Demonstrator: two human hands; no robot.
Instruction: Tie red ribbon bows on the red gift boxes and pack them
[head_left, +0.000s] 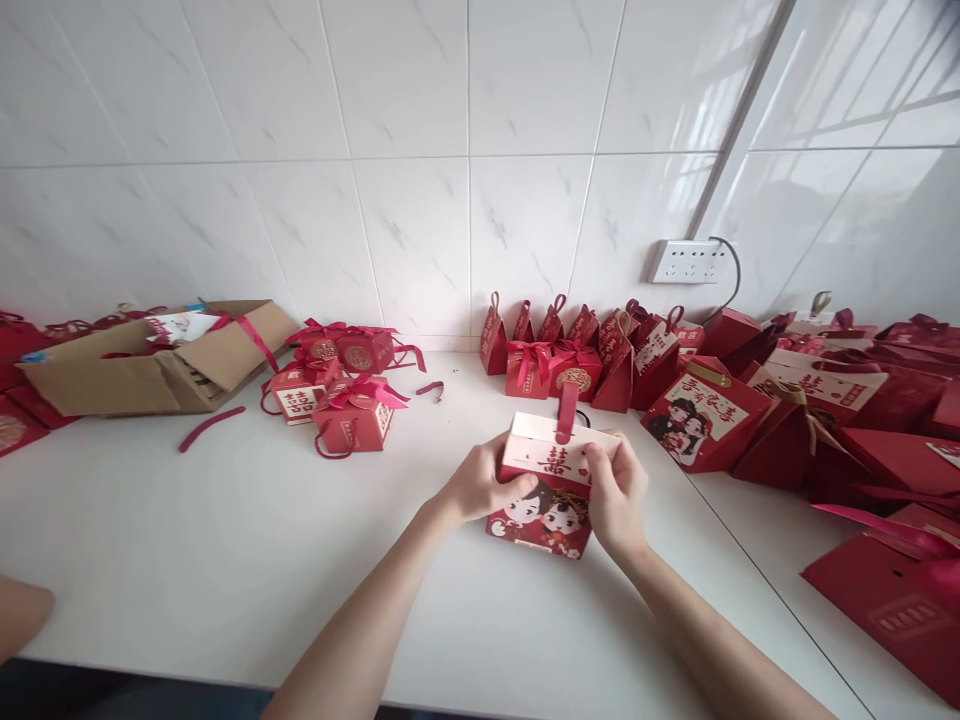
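Observation:
A red gift box with a white top band, a red character and two cartoon faces is held upright over the white table, right of centre. A dark red ribbon loop stands up from its top edge. My left hand grips the box's left side, its thumb lying across the front. On the upper right side my right hand is closed, with the thumb on the white band and the fingers behind it. The back of the box is hidden.
Small red boxes with bows and a cardboard box stand left on the white table. Red boxes line the tiled wall; more crowd the right. Ribbon pieces lie left. Another person's arm shows far left.

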